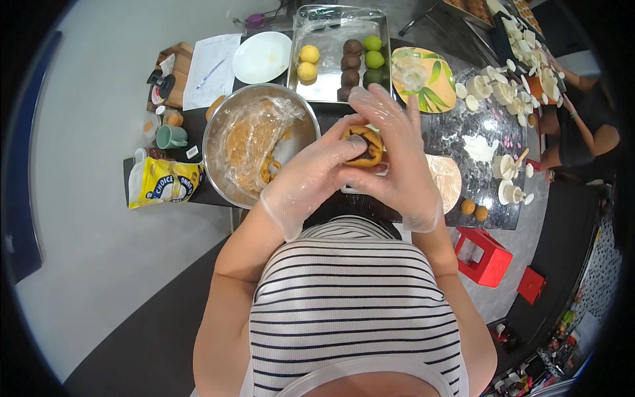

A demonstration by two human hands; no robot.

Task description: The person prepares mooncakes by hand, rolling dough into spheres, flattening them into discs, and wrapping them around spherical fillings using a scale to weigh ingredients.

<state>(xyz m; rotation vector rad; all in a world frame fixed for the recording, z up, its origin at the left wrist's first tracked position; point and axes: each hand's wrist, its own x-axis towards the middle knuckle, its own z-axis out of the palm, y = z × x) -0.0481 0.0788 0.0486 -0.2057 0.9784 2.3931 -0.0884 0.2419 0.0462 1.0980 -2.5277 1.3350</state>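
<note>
Both my hands wear clear plastic gloves and hold one cup of brown-orange dough [376,142] with a dark filling inside. My left hand [317,166] has its thumb pressed on the filling. My right hand [397,154] wraps the dough from the other side, some fingers raised. A steel bowl [213,164] holds more brown-orange dough [248,144] partly under plastic film, to the left of my hands. Beyond them, a metal tray [322,94] carries yellow balls [307,71], dark brown balls [350,62] and green balls [374,59]. Something pale lies partly hidden beneath my hands.
Right: a leaf-patterned plate [446,97], a film-covered round board [449,178], two brown balls [474,210], white powder [480,149] and several white plunger moulds [506,167]. Left: a white plate [262,57], paper [211,74], a green mug [171,137] and a yellow bag [163,183]. Another person [585,119] stands at far right.
</note>
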